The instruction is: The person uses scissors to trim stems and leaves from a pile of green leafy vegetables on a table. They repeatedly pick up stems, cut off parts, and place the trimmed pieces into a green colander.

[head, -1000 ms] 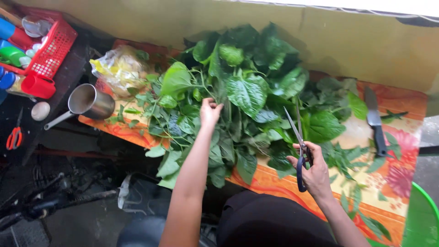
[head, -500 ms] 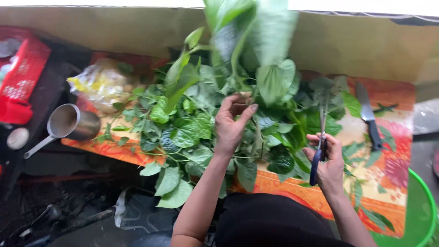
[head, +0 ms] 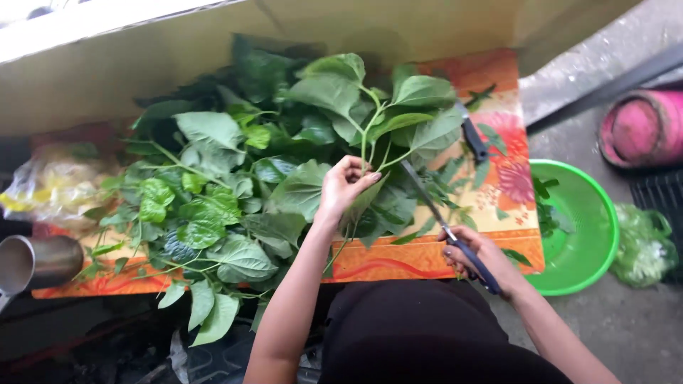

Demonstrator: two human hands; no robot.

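My left hand [head: 344, 183] grips a leafy green stem [head: 370, 121] and holds it upright above a big pile of green leaves [head: 228, 192]. My right hand [head: 475, 257] holds blue-handled scissors [head: 441, 224]; their blades point up toward the stem's lower stalks. The pile lies on an orange floral mat [head: 498, 192] over a low table.
A dark-handled knife [head: 471, 135] lies on the mat behind the scissors. A green plastic basin [head: 580, 242] sits on the floor at the right, beside a bag of greens [head: 644, 245] and a pink cylinder [head: 640, 128]. A steel cup [head: 35, 262] and a yellow plastic bag [head: 50, 188] are at the left.
My left hand took a stem from the pile and lifted it. The scissors swung up toward it. The view shifted right, bringing the green basin in.
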